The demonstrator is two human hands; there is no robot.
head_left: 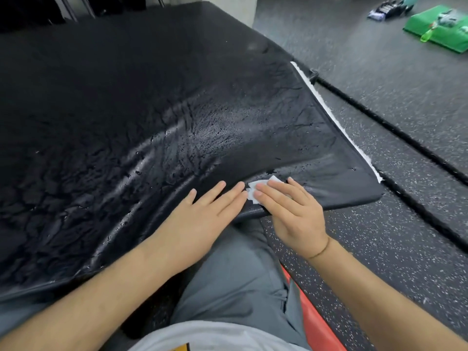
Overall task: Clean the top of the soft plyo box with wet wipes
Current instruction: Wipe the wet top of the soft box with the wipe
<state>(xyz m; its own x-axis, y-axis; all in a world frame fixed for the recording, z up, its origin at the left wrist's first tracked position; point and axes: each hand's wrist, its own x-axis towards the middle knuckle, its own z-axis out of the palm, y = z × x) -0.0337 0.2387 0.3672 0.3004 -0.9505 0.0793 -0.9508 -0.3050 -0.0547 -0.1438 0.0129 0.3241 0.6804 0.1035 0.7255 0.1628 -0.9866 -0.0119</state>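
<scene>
The black soft plyo box fills the left and middle of the head view, and its cracked top glistens with wet streaks. Near its front right corner lies a white wet wipe. My right hand presses flat on the wipe with straight fingers. Just to its left, my left hand rests flat on the box top, fingers straight and holding nothing. Most of the wipe is hidden under my right fingers.
Speckled grey rubber floor lies to the right of the box. A green bag and a dark pack sit on the floor at the far right. A red edge shows beside my grey-trousered leg.
</scene>
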